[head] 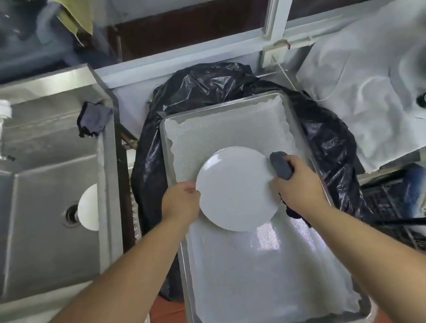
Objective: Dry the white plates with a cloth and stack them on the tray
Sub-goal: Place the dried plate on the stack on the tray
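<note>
Both hands over the tray (248, 322). Left hand (182, 203) gripping the left rim of a white plate (235, 190), fingers curled round the edge. Right hand (300, 184) clutching a bunched grey cloth (281, 165), pressed against the plate's right rim, a darker tail of cloth hanging below the wrist. Plate held above the middle of the metal tray, tilted slightly, pale mesh liner (230, 133) beneath. Tray resting on top of a black plastic bag (212, 83). Second white plate (89, 207) lying in the steel sink (45, 242) to the left, partly hidden by the sink wall, beside the drain (71, 215). Dark rag (94, 119) draped on the sink's back corner. White sheet (369, 89) at upper right.
</note>
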### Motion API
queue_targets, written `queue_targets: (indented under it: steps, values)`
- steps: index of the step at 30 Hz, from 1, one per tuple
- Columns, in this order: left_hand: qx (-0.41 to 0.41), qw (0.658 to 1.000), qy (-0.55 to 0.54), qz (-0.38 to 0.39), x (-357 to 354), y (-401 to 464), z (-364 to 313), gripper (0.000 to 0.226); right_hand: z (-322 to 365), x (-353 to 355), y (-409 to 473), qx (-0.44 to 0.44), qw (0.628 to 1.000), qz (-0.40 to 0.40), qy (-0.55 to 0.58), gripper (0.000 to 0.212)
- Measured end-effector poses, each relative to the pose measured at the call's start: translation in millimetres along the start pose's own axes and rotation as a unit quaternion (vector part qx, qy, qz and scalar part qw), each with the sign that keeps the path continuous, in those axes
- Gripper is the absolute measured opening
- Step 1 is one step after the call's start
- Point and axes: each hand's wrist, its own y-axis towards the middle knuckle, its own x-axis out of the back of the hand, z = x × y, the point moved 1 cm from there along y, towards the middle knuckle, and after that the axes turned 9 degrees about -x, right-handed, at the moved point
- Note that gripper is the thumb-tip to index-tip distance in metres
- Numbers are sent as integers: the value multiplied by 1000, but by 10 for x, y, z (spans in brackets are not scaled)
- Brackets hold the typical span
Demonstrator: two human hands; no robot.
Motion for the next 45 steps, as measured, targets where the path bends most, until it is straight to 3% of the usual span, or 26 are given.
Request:
queue_targets:
  steps: [10,27,35,40,45]
  values:
    - [-33,993,100,-49,-187,68,-21,29,-75,-77,220,15,1000,-7,-24,49]
    - [-57,992,81,-82,-255,48,31,38,-189,-106,321,19,1000,12,-7,39]
    - [-19,993,71,-92,-257,128,91,27,-361,131,317,4,1000,3,-4,34]
    - [-6,996,48,-81,-197,73,81,25,-316,252,162,36,999,-8,-26,34]
    - [-21,997,51,-60,46,-203,133,15,-152,330,8,98,991,-10,-87,19]
